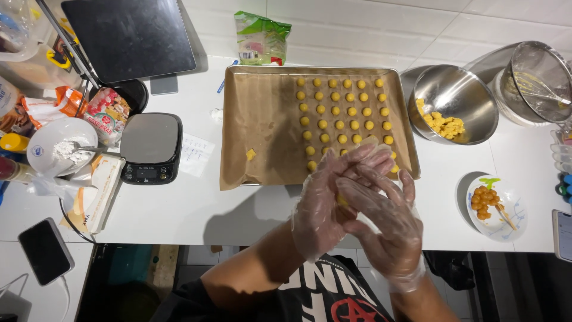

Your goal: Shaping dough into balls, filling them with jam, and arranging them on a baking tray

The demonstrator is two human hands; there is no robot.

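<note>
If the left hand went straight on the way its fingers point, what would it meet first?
Probably the nearest dough balls on the lined baking tray: the left hand, pressed against the right hand, points up-right over it. Height is unclear.

Pretty standard kitchen setup here, a white worktop (196,209) running up against a white tiled wall (369,30) under bright overhead light that throws soft shadows, with a darker floor (137,274) showing below the front edge.

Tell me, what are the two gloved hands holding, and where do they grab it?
A small yellow dough piece, pressed between the palms of the left hand and right hand. Only a sliver shows between them.
</note>
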